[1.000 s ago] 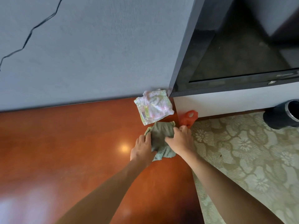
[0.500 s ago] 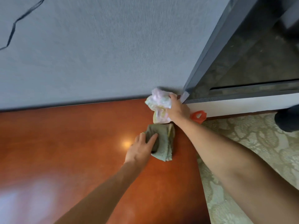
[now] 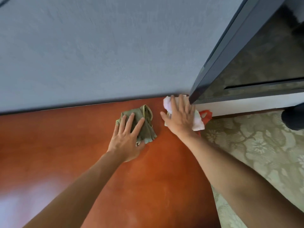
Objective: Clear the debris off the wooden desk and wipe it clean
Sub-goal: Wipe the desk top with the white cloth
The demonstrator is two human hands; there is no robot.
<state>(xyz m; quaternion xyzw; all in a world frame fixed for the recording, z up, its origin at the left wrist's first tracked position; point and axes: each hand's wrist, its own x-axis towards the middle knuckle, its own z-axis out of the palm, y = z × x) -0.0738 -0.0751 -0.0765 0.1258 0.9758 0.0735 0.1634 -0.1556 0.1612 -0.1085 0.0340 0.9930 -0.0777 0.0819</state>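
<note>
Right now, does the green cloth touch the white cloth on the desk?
Apart. The head view shows a strip of bare wooden desk between the green cloth under the left hand and the white cloth under the right hand.

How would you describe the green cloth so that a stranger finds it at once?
Look at the wooden desk near the grey wall. There the left hand presses flat on the green cloth. Unlike the white cloth under the right hand, it is olive, crumpled, yellow-edged.

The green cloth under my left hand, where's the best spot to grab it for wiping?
Bunch the middle of the green cloth from above with the left hand. It lies crumpled and flat on the desk, fingers already spread over it.
</note>
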